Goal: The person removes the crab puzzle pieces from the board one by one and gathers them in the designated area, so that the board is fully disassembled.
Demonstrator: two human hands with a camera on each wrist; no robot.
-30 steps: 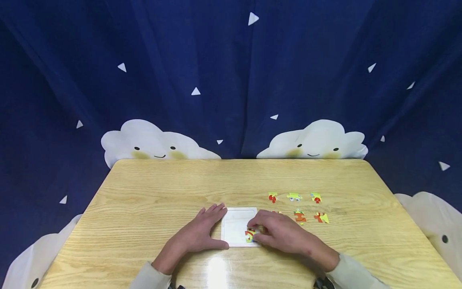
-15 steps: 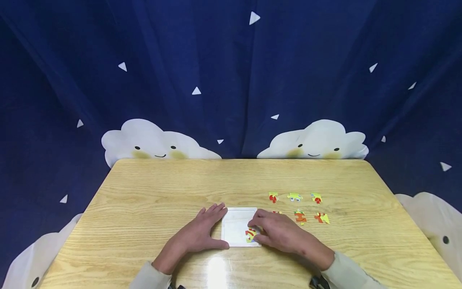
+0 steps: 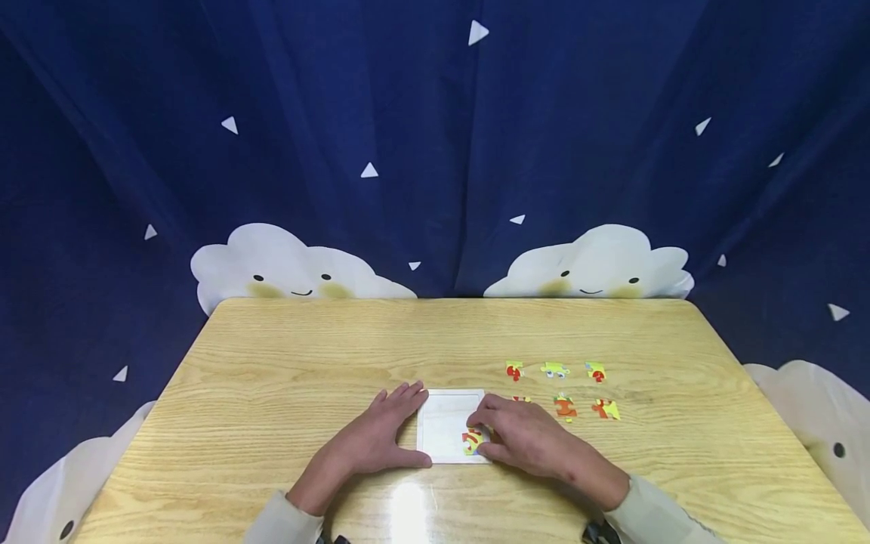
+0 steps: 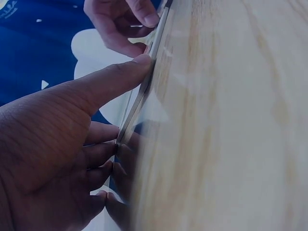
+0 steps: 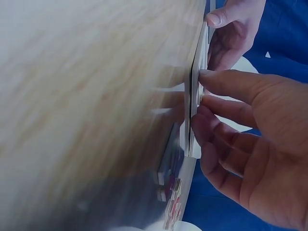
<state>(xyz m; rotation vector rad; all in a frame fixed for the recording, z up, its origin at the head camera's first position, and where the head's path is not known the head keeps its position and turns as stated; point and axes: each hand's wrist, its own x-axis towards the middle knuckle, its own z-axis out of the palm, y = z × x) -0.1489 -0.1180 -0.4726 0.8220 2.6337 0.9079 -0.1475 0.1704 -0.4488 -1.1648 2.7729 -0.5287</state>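
Observation:
A shallow white puzzle tray (image 3: 440, 423) lies flat on the wooden table. My left hand (image 3: 374, 440) rests along its left side with fingers spread; the left wrist view shows the thumb (image 4: 118, 79) straight along the near edge. In the tray's near right corner sits a red and yellow puzzle piece (image 3: 470, 443). My right hand (image 3: 529, 440) pinches this piece between thumb and curled fingers, which hide its right part. Seen from the right wrist, the thumb and fingertips are right at the tray's rim (image 5: 194, 96).
Right of the tray, several loose puzzle pieces lie in two rows, among them one with eyes (image 3: 555, 371) and an orange one (image 3: 565, 408). One red piece (image 3: 521, 399) is partly covered by my right hand. A blue curtain (image 3: 435, 151) hangs behind the table (image 3: 326, 340).
My right hand and forearm have shifted very slightly left, and the puzzle piece has turned a little in the tray's corner. My left hand stays put.

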